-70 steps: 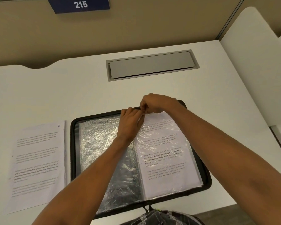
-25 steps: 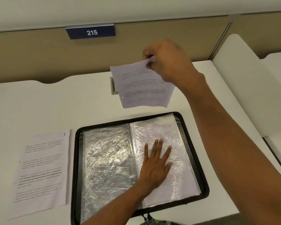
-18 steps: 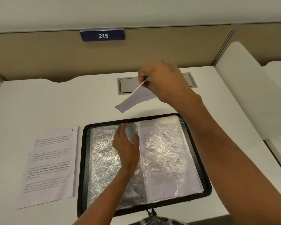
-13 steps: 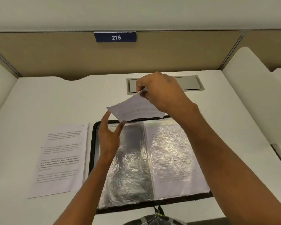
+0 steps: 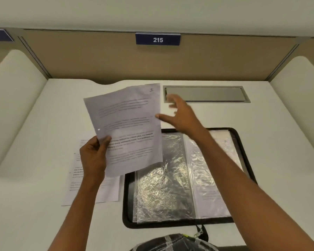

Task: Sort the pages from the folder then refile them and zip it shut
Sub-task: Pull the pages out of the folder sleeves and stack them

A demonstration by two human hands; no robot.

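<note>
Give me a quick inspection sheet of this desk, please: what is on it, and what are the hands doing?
Surface: white desk.
Job's things: black zip folder open flat, plastic sleeves showing; printed page lying left of it; held page raised above.
Clutter: chequered fabric at near edge.
Hands: left hand grips held page's lower corner; right hand open beside its right edge.
Cables: nothing seen.
Surroundings: closed grey hatch in desk; sign reading 215.

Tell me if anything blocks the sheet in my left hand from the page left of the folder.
Nothing visible does. The left hand holds the sheet in the air over the page on the desk; only that arm crosses it. The right hand is open, off to the right.
</note>
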